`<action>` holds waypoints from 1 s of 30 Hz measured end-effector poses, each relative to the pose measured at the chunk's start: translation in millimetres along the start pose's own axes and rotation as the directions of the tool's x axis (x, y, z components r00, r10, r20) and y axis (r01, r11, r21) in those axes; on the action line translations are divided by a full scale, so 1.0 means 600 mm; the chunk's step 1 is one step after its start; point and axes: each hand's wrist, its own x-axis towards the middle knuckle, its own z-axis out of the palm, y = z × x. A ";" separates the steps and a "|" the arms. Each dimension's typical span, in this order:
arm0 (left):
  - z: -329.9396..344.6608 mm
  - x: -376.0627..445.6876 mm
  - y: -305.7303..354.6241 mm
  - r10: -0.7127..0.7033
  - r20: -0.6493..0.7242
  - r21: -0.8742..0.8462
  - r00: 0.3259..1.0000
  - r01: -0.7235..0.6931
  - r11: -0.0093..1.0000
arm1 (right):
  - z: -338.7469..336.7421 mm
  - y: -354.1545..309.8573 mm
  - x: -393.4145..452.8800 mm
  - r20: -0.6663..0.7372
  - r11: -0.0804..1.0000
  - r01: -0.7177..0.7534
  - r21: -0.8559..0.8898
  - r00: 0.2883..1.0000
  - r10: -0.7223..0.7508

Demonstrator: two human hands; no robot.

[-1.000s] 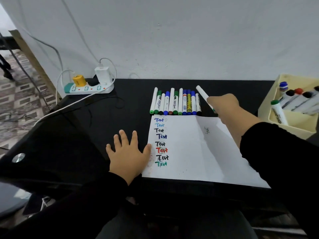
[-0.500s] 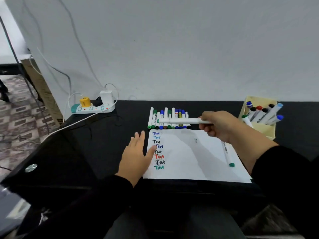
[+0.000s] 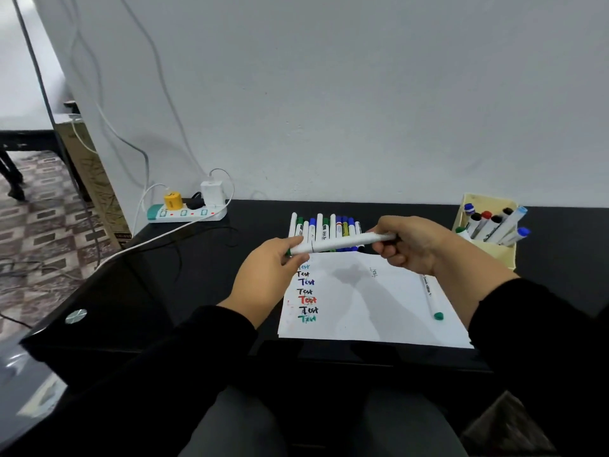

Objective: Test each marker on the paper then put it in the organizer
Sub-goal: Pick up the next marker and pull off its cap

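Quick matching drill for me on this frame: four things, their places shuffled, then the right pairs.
1. held marker
2. loose marker
3. organizer
4. power strip

A. far left of the desk, by the wall
B. lying on the paper, right side
C. between the left hand and right hand
D. far right, holding markers

Pairs: 1-C, 2-B, 3-D, 4-A
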 end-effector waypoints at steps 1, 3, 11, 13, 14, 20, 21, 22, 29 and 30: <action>-0.001 0.000 0.001 -0.006 0.008 0.012 1.000 0.006 1.000 | 0.003 0.000 0.000 0.008 0.998 0.005 0.067 1.000 -0.006; 0.000 -0.001 0.003 -0.032 0.017 -0.015 0.999 0.032 0.999 | 0.016 0.003 -0.001 0.013 0.976 0.009 0.219 1.000 -0.013; 0.014 -0.003 0.025 -0.041 0.072 -0.016 0.997 0.042 0.999 | 0.105 0.040 -0.007 -0.114 0.972 0.008 0.235 0.993 0.019; 0.012 -0.003 0.025 -0.054 0.073 -0.004 0.996 0.054 0.999 | 0.112 0.039 -0.007 -0.134 0.967 0.017 0.253 0.991 0.017; 0.011 -0.003 0.025 -0.054 0.075 0.003 0.996 0.054 0.999 | 0.114 0.038 -0.007 -0.139 0.966 0.023 0.256 0.990 0.013; 0.005 -0.004 0.027 -0.025 0.128 0.050 0.991 0.019 0.999 | 0.124 0.038 -0.004 -0.205 0.965 0.023 0.261 0.978 0.032; 0.005 -0.004 0.028 -0.025 0.144 0.052 0.989 0.018 0.998 | 0.124 0.038 -0.004 -0.215 0.965 0.021 0.260 0.976 0.036; 0.006 -0.004 0.027 -0.029 0.160 0.049 0.987 0.021 0.999 | 0.126 0.038 -0.004 -0.223 0.965 0.021 0.260 0.974 0.039; 0.000 0.000 0.033 -0.082 0.216 0.026 0.973 0.078 0.997 | 0.127 0.041 0.002 -0.226 0.969 0.011 0.247 0.973 0.046; -0.002 0.001 0.033 -0.103 0.232 -0.005 0.967 0.107 0.994 | 0.125 0.042 0.003 -0.209 0.972 0.015 0.235 0.977 0.036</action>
